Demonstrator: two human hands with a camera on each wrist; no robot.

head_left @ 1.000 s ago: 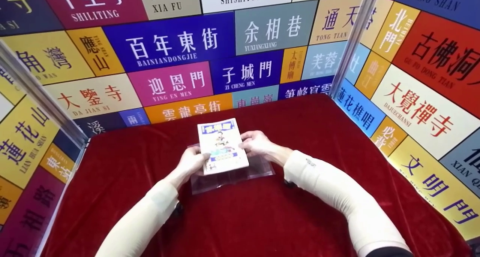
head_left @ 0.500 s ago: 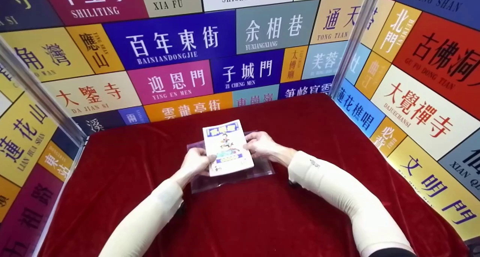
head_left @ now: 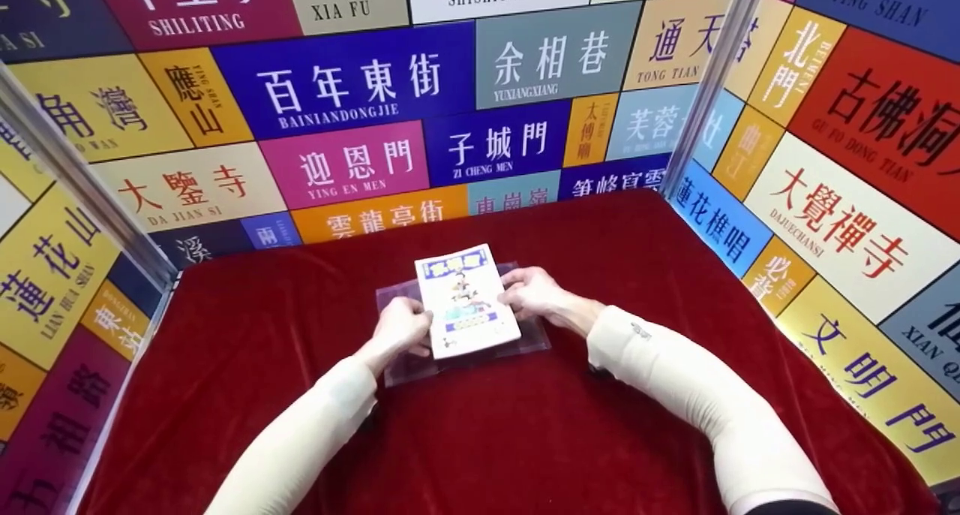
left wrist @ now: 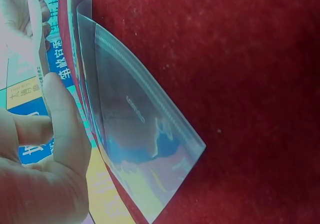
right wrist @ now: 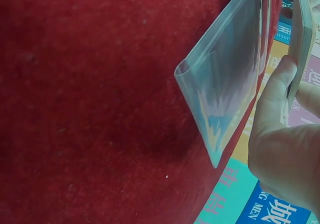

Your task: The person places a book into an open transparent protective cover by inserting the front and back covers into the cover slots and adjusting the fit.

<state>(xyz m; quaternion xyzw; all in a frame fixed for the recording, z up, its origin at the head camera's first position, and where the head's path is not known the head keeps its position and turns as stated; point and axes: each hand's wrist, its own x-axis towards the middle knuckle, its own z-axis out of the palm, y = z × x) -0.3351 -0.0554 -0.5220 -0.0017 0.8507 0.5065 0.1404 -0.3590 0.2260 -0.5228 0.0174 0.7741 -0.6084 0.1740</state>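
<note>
Seemingly booklet (head_left: 466, 301) hides much of bag (head_left: 534, 336).

A clear plastic bag (head_left: 525, 333) lies on the red-clothed table (head_left: 525, 440).

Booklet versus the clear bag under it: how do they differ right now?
The booklet is opaque with a printed cover; the zip bag is transparent. The booklet is held by the left hand and right hand; the bag lies beneath it. Both are flat rectangles above the red cloth.
</note>
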